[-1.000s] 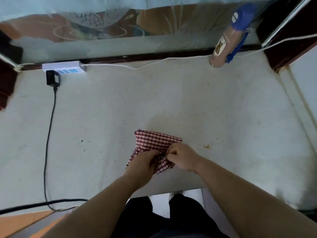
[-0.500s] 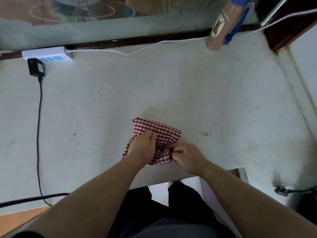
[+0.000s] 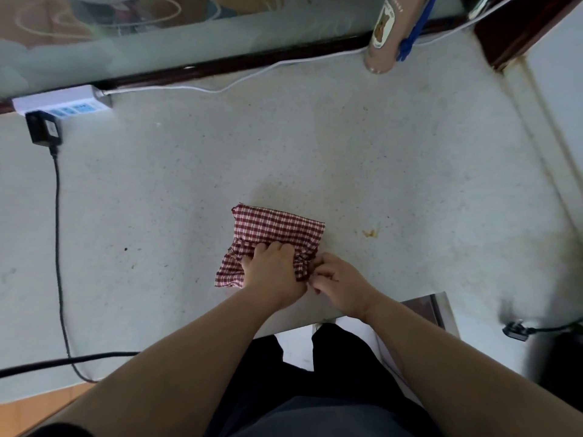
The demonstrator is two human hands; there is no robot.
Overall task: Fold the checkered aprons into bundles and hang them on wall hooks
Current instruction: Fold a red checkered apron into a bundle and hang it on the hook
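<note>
Red-and-white checkered cloth apron (image 3: 277, 227), folded small & bunched thru the middle, lies on the pale speckled stone bench (image 3: 315, 152), toward its front edge. L hand (image 3: 273, 274) sits on top of the apron's near half, fingers bent down into the gathered fabric, gripping it. The far half of the apron shows flat beyond the knuckles, and one corner sticks out on the hand's left side. R hand (image 3: 342, 285) is at the apron's near-right corner, right beside the L hand, thumb & fingertips pinching the puckered edge there. Both hands are narrow, each closed on cloth.

Rel. to the apron:
- small orange smear (image 3: 369, 233) on the bench, near its right side.
- white power strip (image 3: 63, 104) far off to the upper left, w/ a black adapter (image 3: 42, 129) plugged in.
- thin black cable (image 3: 57, 216) runs down from the adapter, well left of the apron.
- white cable (image 3: 220, 87) lies well beyond the apron.
- tan cylindrical bottle w/ bear label & blue strap (image 3: 383, 33) far beyond & to the right, cut off by the frame top.
- loose black plug (image 3: 514, 331) nearer than the apron, far right.
</note>
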